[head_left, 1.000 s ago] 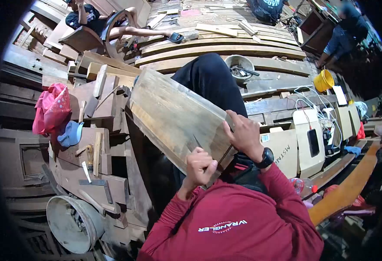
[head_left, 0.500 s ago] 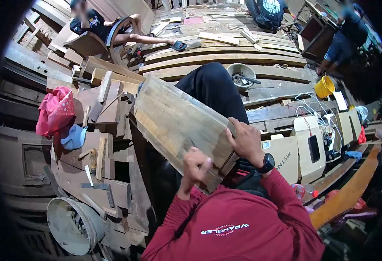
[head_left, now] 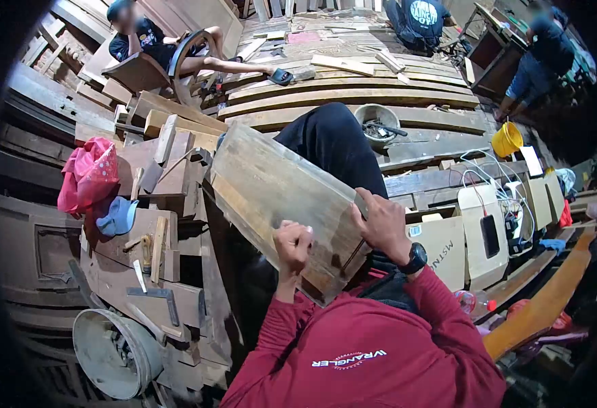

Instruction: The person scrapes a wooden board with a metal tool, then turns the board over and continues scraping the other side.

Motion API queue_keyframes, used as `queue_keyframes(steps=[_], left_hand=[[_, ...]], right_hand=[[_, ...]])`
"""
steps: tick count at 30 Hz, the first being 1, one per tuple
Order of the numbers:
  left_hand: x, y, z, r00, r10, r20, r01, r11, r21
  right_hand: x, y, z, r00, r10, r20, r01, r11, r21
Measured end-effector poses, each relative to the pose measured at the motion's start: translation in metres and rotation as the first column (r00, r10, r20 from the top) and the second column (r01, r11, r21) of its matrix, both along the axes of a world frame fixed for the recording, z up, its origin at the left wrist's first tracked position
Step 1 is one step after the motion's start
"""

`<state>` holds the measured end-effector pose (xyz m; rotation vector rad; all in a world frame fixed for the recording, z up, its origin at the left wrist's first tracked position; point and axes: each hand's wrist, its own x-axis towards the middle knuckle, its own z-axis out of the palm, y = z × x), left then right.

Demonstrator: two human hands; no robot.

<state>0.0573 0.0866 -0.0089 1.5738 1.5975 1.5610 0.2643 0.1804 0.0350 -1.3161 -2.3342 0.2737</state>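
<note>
Wooden board (head_left: 271,194) propped on the person's raised knee, both hands on its near end.

The left hand (head_left: 293,246) is closed into a fist around a small tool, too hidden to identify, pressed against the board's face near the lower edge. The right hand (head_left: 383,223), wristwatch (head_left: 417,258) below it, is curled over the board's right corner, fingers gripping the edge. The board slants up and away over the dark trouser leg (head_left: 336,143). Left of it lie stacked timber offcuts (head_left: 169,163) and a red cloth (head_left: 89,177); further right, a yellow bucket (head_left: 506,139).
</note>
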Motion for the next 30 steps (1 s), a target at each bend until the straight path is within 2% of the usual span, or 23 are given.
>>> queue_keyframes(steps=[1,4,5,8,11,14,15,19,22,23,26,28,30], left_hand=[[0.013,-0.002,-0.005,0.992,-0.102,0.074,0.084,0.973,0.217],[0.036,-0.025,0.016,0.961,-0.267,-0.077,0.272,0.959,0.074],[0.034,-0.024,0.016,0.962,-0.267,-0.066,0.273,0.954,0.122],[0.011,-0.008,0.001,0.983,-0.176,0.053,0.160,0.961,0.224],[0.007,-0.008,0.000,0.995,-0.080,0.059,0.075,0.993,0.087],[0.034,-0.028,0.022,0.958,-0.285,-0.030,0.287,0.953,0.098],[0.035,-0.028,0.016,0.948,-0.306,-0.084,0.315,0.939,0.138],[0.000,-0.007,-0.017,0.984,-0.001,-0.176,0.008,0.999,0.042],[0.004,-0.022,0.013,0.966,-0.177,0.189,0.154,0.979,0.130],[0.010,-0.027,0.011,0.944,-0.305,0.128,0.277,0.940,0.198],[0.025,-0.028,0.017,0.933,-0.357,-0.053,0.361,0.922,0.143],[0.016,-0.011,-0.007,0.986,-0.155,-0.066,0.165,0.964,0.209],[-0.006,-0.005,-0.019,0.979,-0.020,-0.204,0.015,1.000,-0.026]], right_hand=[[-0.001,0.000,-0.001,1.000,-0.005,0.003,0.005,1.000,-0.006],[-0.002,-0.002,-0.004,1.000,0.002,-0.018,-0.001,1.000,0.007],[-0.001,-0.001,-0.003,1.000,0.006,-0.026,-0.006,1.000,0.008],[0.001,-0.002,-0.001,1.000,0.002,-0.025,-0.002,1.000,0.006],[-0.002,0.003,-0.001,1.000,0.002,-0.027,-0.002,1.000,0.022],[-0.001,-0.001,-0.004,0.999,-0.009,-0.035,0.010,0.999,0.039],[0.000,-0.001,-0.005,0.999,0.005,-0.037,-0.003,0.999,0.040],[0.000,-0.001,-0.007,0.999,0.014,-0.040,-0.012,0.998,0.060],[0.000,0.003,-0.007,0.999,0.006,-0.045,-0.003,0.998,0.070],[0.000,0.002,-0.003,0.999,0.001,-0.033,0.000,0.999,0.049],[-0.003,-0.001,0.002,1.000,-0.010,-0.005,0.010,1.000,0.004],[-0.001,-0.001,-0.001,1.000,-0.012,0.020,0.012,1.000,-0.007],[0.001,-0.002,0.001,1.000,-0.001,0.004,0.001,1.000,-0.003]])
